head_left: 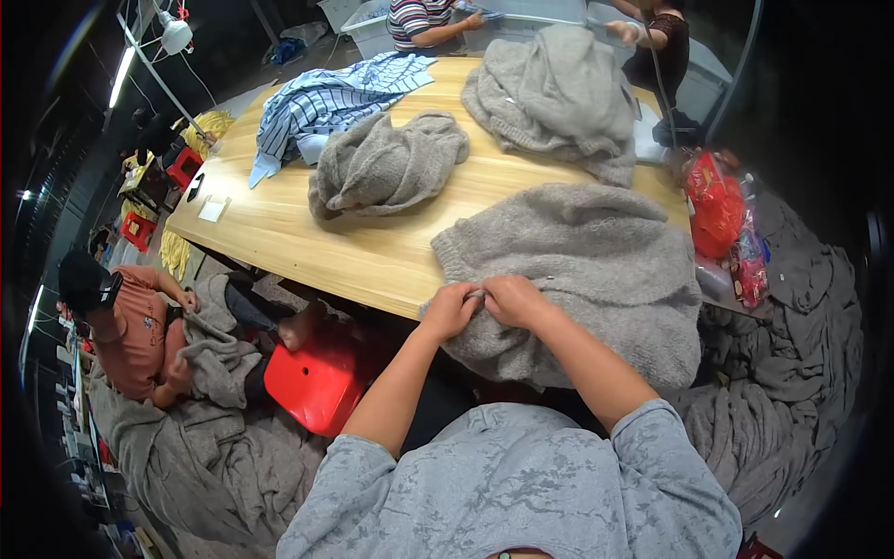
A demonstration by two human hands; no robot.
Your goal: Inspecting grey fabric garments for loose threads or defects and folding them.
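Observation:
A grey knit sweater (596, 252) lies spread over the near right edge of the wooden table, part of it hanging toward my lap. My left hand (452, 310) is closed on the sweater's edge by its ribbed band. Close beside it, my right hand (514, 301) pinches the same fabric, the fingertips of both hands almost meeting. Beyond my hands sits a bunched grey knit garment (386, 166). A larger pile of grey knitwear (559, 93) rests at the far right of the table.
A blue striped shirt (326, 102) lies on the table (298, 252). Left of me are a red stool (312, 382) and a seated co-worker (140, 317) handling grey knitwear. Grey garments (773, 373) are heaped on the right, below a red plastic bag (715, 205). Two people stand beyond the table.

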